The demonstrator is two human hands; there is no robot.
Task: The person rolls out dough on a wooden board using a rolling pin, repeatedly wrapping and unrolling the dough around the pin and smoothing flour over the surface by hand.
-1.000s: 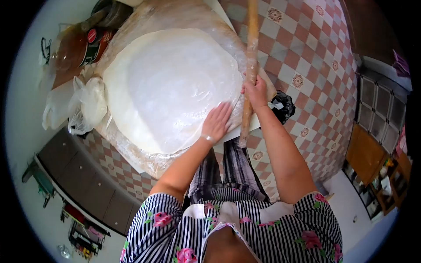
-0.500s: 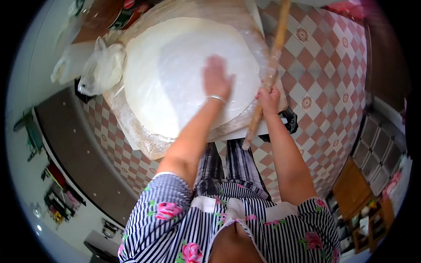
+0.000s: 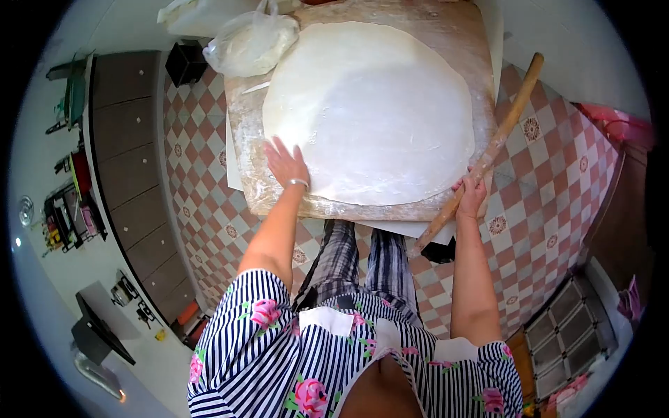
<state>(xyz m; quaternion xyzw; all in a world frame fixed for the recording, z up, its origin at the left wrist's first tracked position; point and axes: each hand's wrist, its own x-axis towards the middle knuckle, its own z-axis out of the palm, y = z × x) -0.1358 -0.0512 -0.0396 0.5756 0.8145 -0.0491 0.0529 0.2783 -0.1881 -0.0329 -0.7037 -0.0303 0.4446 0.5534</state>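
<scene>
Biggest thing is the tiled floor, pink and grey checks with the odd flower tile. Over it there's a table, just a pale edge peeking out around a big floury wooden board.

The dough sheet lies flat on that board and covers most of it, roughly round. Looks thin, so I'd guess it's floppy and stretchy, not heavy for its size but super easy to tear or crease. Pinching one bit of rim would probably pull it out of shape. Better to get support under a wide stretch of it, or drape it over something long. The flour should help it slide rather than stick.

Then the long rolling pin, slanted across the right side of the board, bottom end poking out past the near edge. Reckon it's stiff and pretty solid, maybe a bit slick with flour, so a full wrap round the shaft is the safe hold.

Upper left there's a clear plastic bag with something pale in it, right beside the dough.

Hands: the right hand is closed round the lower part of the pin. The left hand is open, fingers spread, palm down by the sheet's left edge, nothing gripped. Can't tell how firmly it's pressing. Smallest bit: a bracelet on that wrist.
</scene>
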